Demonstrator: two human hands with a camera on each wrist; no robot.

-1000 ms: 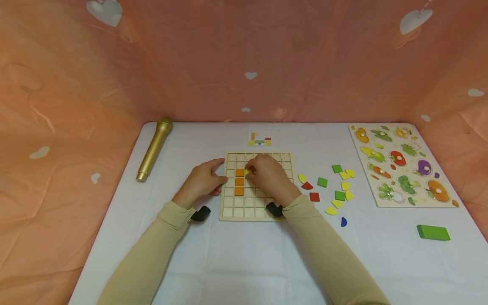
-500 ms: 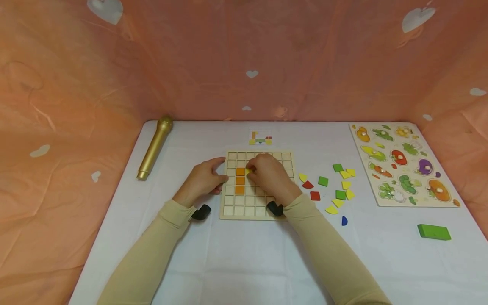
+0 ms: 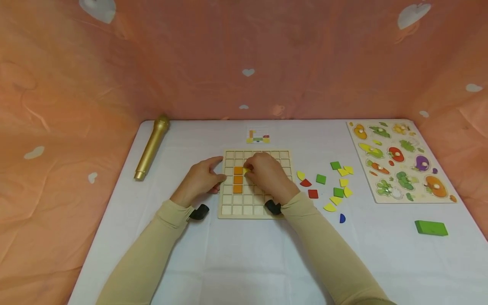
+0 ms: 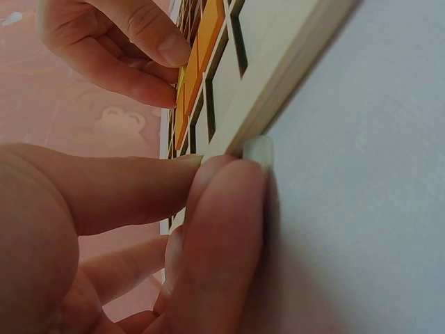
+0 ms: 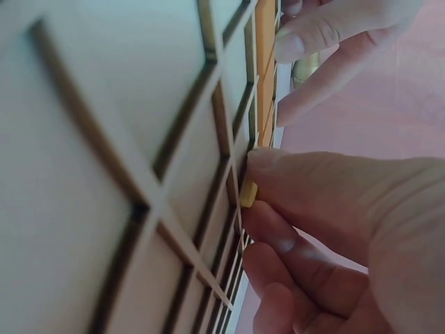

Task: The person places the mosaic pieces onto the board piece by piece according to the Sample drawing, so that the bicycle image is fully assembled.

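Observation:
A wooden grid board (image 3: 244,209) lies on the white table, with several orange square tiles (image 3: 238,179) set in a column of its cells. My left hand (image 3: 200,178) holds the board's left edge, the thumb and fingers meeting at the rim (image 4: 243,129) in the left wrist view. Over the cells just right of the top orange tile is my right hand (image 3: 267,173). Its thumb and fingertips pinch a small yellow tile (image 5: 248,193) down at the grid; the fingers cover most of it.
Loose green, red, yellow and blue pieces (image 3: 321,179) lie right of the board. Behind it is a small pattern card (image 3: 258,135). A gold microphone (image 3: 151,148) lies at left. A vegetable puzzle board (image 3: 400,163) and a green block (image 3: 431,228) are at right.
The head view has shifted slightly. Both hands keep their places at the board, the right one still pinching the yellow tile beside the top orange tile.

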